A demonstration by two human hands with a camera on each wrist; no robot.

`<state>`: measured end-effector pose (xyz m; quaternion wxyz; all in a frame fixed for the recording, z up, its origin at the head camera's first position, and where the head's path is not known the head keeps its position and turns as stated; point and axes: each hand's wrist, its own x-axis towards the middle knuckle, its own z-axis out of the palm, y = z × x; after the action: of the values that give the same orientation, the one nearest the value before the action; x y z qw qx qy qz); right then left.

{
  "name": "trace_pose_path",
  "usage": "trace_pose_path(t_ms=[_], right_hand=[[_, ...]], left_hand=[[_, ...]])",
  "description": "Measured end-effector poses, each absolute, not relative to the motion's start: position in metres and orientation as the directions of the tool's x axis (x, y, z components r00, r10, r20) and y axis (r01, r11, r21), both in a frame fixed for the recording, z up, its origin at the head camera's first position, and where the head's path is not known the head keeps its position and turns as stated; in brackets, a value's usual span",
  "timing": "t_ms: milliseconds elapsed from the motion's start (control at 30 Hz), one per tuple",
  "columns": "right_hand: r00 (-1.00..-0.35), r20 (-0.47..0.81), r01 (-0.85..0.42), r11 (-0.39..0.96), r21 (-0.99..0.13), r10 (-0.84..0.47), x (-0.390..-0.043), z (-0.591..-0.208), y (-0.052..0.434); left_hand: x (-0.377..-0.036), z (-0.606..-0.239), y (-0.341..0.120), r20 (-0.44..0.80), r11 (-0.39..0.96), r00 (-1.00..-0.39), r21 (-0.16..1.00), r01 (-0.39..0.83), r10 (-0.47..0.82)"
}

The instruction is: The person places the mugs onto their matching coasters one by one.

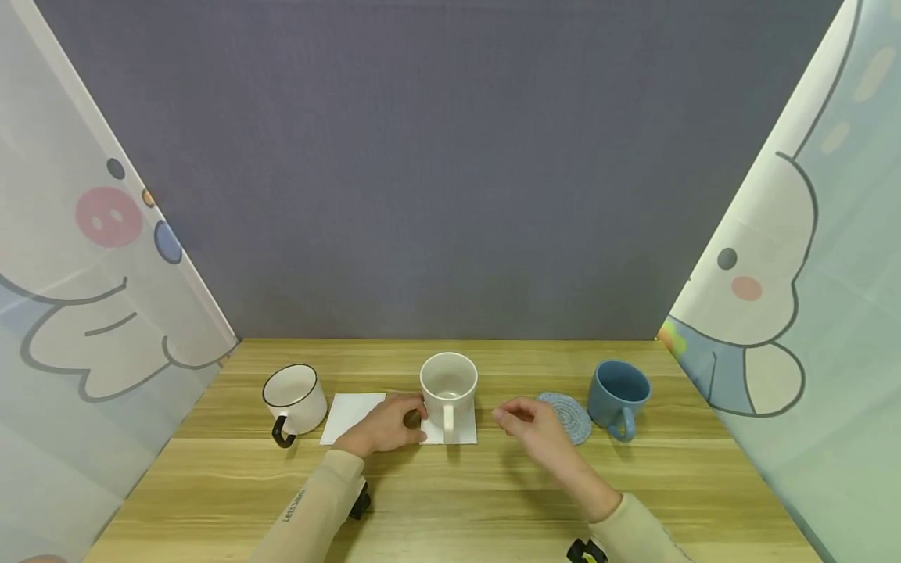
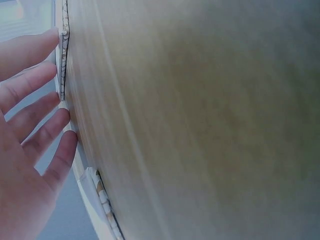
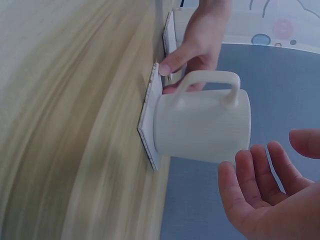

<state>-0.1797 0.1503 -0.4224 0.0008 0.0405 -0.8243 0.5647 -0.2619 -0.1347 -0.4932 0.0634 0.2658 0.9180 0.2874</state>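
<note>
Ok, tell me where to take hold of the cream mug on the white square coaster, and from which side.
Take the cream mug by its handle, coming from the near side. It stands upright on the white coaster with the handle turned toward the person, and the open right hand hovers just beside it. The left hand touches the coaster's left edge, probably crowding that side.

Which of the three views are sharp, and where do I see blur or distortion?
Head view: sharp, evenly lit, wide-angle, side curtains slanting outward. Left wrist view: wooden table smeared by blur. Right wrist view: white mug fairly sharp, table streaked.
</note>
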Motion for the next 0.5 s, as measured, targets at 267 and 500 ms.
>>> trace_pose_path(t_ms=[267, 500], right_hand=[[-0.997, 0.072, -0.074, 0.347, -0.935, -0.018, -0.179, -0.413, 0.16], [-0.994, 0.107, -0.094, 0.374, -0.923, 0.014, -0.177, -0.406, 0.171]], left_hand=[[-0.261, -0.493, -0.135, 0.038, 0.69, -0.85, 0.565, 0.452, 0.526], [-0.262, -0.495, -0.135, 0.034, 0.694, -0.853, 0.565, 0.445, 0.52]])
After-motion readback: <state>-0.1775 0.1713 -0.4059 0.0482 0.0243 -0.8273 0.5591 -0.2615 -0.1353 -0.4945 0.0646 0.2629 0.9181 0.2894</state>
